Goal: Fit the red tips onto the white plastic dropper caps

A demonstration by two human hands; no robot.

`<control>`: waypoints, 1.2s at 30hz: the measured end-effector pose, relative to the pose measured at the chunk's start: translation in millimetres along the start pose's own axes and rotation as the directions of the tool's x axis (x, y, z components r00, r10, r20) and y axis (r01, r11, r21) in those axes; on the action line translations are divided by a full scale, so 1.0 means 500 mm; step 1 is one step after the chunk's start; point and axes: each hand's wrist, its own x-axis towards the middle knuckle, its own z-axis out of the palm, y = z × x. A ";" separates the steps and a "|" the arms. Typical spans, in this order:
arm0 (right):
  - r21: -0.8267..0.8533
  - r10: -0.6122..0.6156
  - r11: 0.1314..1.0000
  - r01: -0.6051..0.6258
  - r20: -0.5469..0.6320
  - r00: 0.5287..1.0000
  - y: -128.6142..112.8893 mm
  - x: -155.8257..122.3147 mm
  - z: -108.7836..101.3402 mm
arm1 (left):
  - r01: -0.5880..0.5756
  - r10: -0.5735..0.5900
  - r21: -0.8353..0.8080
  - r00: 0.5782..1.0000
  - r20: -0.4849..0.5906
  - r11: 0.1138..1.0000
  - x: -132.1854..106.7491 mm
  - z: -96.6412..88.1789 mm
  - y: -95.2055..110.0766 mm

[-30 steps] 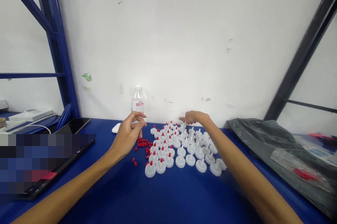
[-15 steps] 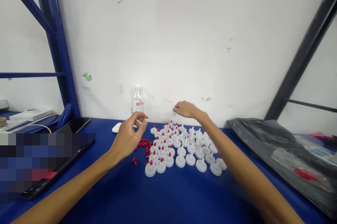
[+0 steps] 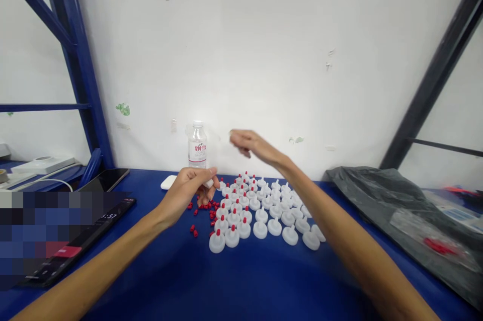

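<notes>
Over the loose red caps (image 3: 213,214), my left hand (image 3: 188,186) hangs with thumb and fingers bent toward each other; something pale shows at the fingertips, but I cannot tell whether I have hold of it. Higher up, before the white wall (image 3: 241,49), my right hand (image 3: 252,145) is lifted off the blue table (image 3: 226,283), its fingers curled and blurred, so I cannot tell whether they are closed on anything. Below my hands the white lids stand in a crowd: red-tipped lids (image 3: 217,243) on the left, bare-nozzled lids (image 3: 260,230) on the right. Those loose caps lie scattered beside the crowd's left edge. A bottle (image 3: 197,151) stands behind my left hand. Farther out, a dark device (image 3: 92,234) lies to the left and a grey plastic bag (image 3: 377,200) to the right.
</notes>
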 end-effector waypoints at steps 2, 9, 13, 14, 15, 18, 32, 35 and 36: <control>-0.071 0.029 0.997 -0.033 -0.054 0.998 0.012 -0.007 -0.031 | 0.018 -0.018 0.015 0.999 -0.045 1.000 0.005 -0.007 -0.014; -0.592 0.277 0.805 -0.046 0.305 0.911 0.023 -0.007 0.052 | -0.042 0.106 0.174 0.920 -0.377 0.984 0.018 -0.056 -0.045; -0.577 0.294 0.817 -0.008 0.403 0.867 0.028 0.006 0.117 | -0.026 0.173 0.357 0.906 -0.386 0.934 0.017 -0.059 -0.042; -0.577 0.299 0.817 -0.005 0.415 0.859 0.029 0.008 0.121 | -0.013 0.181 0.413 0.911 -0.369 0.910 0.016 -0.056 -0.042; -0.577 0.302 0.817 -0.005 0.420 0.856 0.030 0.008 0.120 | -0.008 0.189 0.464 0.919 -0.346 0.886 0.015 -0.052 -0.043; -0.560 0.273 0.828 -0.026 0.362 0.891 0.028 0.004 0.100 | -0.015 0.223 0.591 0.933 -0.281 0.807 0.012 -0.039 -0.044; -0.587 0.167 0.809 -0.028 0.185 0.968 -0.001 -0.003 0.019 | -0.094 0.291 0.724 0.945 -0.152 0.683 -0.005 -0.008 -0.041; -0.784 0.406 0.544 -0.299 -0.066 0.912 0.028 -0.020 -0.044 | -0.110 0.313 0.715 0.936 -0.159 0.691 -0.001 -0.014 -0.050; -0.802 0.452 0.484 -0.350 -0.113 0.885 0.043 -0.028 -0.061 | -0.111 0.313 0.718 0.937 -0.155 0.687 0.000 -0.016 -0.052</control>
